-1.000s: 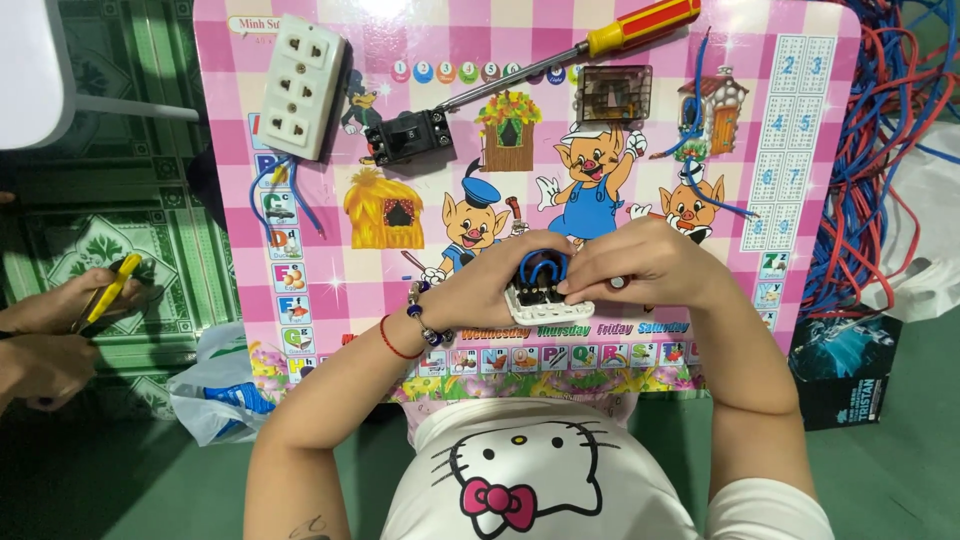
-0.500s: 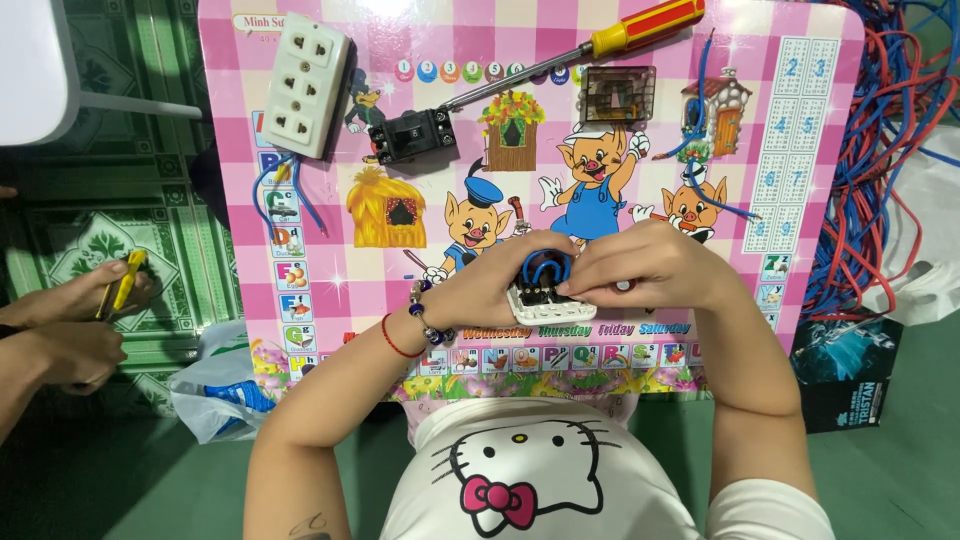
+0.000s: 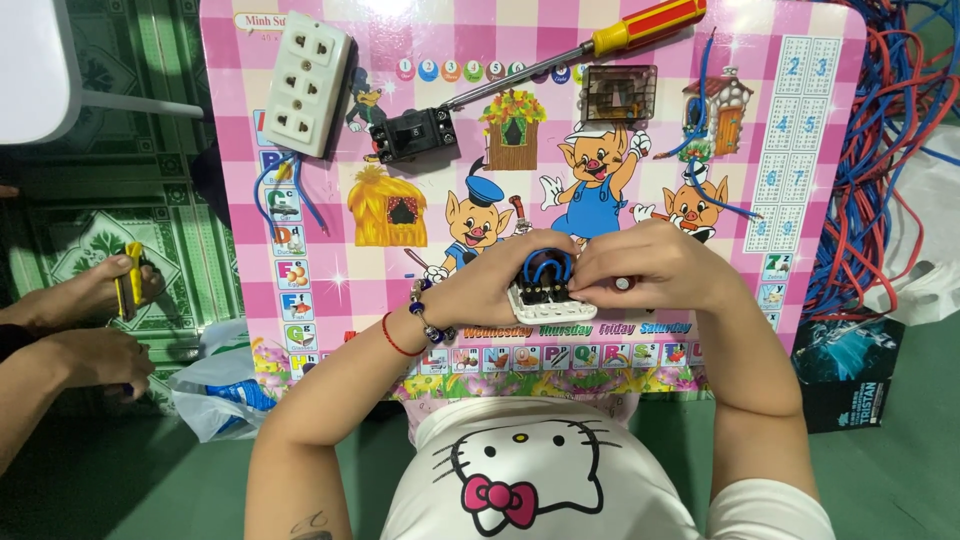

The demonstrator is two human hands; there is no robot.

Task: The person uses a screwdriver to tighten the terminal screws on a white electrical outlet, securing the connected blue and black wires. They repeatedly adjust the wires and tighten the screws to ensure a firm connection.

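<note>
Both hands, left hand [image 3: 500, 285] and right hand [image 3: 650, 270], grip the white socket module [image 3: 548, 298]; keep it steady on the pink tabletop [image 3: 800, 180] while seating its blue wires [image 3: 545, 265].

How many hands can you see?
4. The person's left hand and right hand hold a white socket part on the pink table. Another person's two hands are at the left edge.
</note>
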